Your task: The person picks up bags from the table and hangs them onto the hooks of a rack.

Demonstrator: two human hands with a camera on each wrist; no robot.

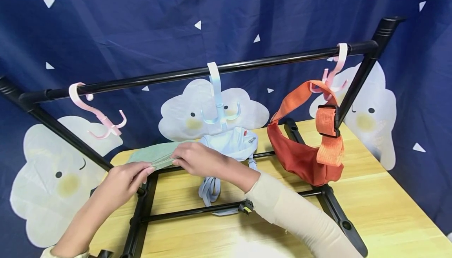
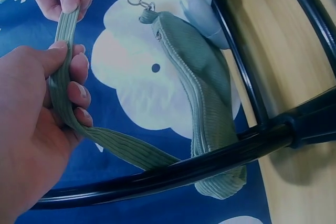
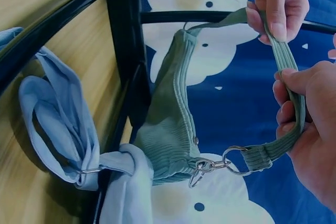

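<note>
Both hands hold the strap (image 2: 118, 146) of a green corduroy zip pouch (image 2: 207, 90). My left hand (image 1: 123, 179) pinches one stretch of it between thumb and fingers. Close by, my right hand (image 1: 197, 159) grips another stretch, thumb on top in the right wrist view. Metal rings and a clasp (image 3: 207, 166) join one strap end to the pouch. The pouch hangs below the hands, partly behind a black bar in the left wrist view. Above the hands, a pink hook (image 1: 102, 119) and a blue hook (image 1: 219, 109) hang from the rack's top rail (image 1: 155, 78).
A light blue bag (image 1: 229, 142) with a bundled strap (image 1: 210, 189) lies behind my right forearm. At the right, a red bag (image 1: 300, 158) hangs by its orange strap from another pink hook (image 1: 335, 71). The black rack stands on a wooden table (image 1: 381, 207) before a blue curtain.
</note>
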